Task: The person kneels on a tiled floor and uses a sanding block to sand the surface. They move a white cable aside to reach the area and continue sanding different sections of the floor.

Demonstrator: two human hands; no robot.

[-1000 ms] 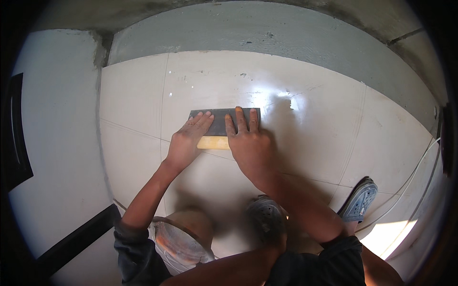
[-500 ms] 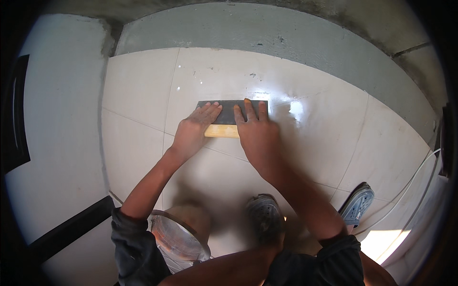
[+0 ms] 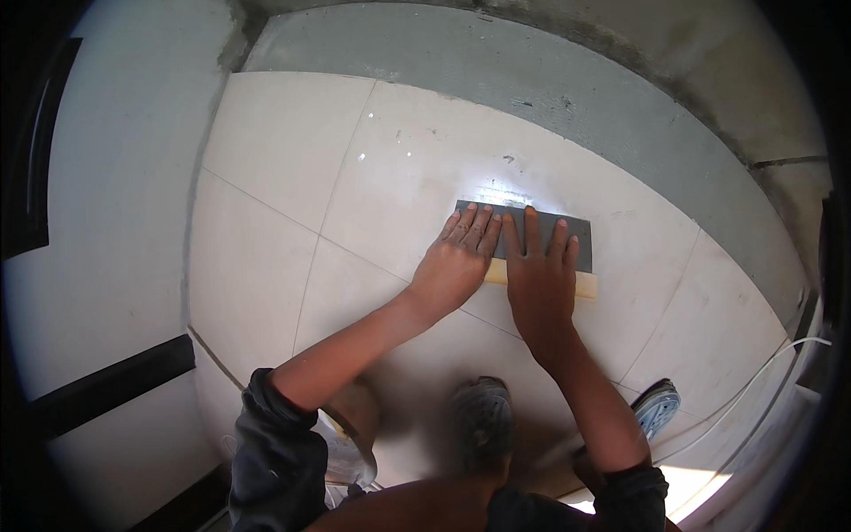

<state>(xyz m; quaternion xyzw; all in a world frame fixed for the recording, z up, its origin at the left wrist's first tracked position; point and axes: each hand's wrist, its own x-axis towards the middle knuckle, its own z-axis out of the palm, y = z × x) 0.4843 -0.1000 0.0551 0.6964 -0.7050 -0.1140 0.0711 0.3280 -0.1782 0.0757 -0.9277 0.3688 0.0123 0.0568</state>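
Note:
A wide scraper (image 3: pixel 584 257) with a dark flat blade and a pale yellow wooden handle lies against the cream tiled floor (image 3: pixel 372 168). My left hand (image 3: pixel 450 266) holds its left part, fingers stretched over the blade. On the right part, my right hand (image 3: pixel 542 288) presses with fingers spread across the blade. Both thumbs are hidden. A bright wet-looking shine (image 3: pixel 501 191) shows just past the blade's far edge.
A grey cement strip (image 3: pixel 461 49) borders the tiles at the far side. A bucket (image 3: pixel 355 452) stands by my left sleeve. My dark clog (image 3: pixel 486 412) and blue-grey clog (image 3: pixel 658 408) are near me. A white cable (image 3: pixel 745 390) runs along the right.
Both hands have slid the scraper to the right and slightly nearer across the tiles. The view has shifted a little too, and the right hand's fingers are spread wider.

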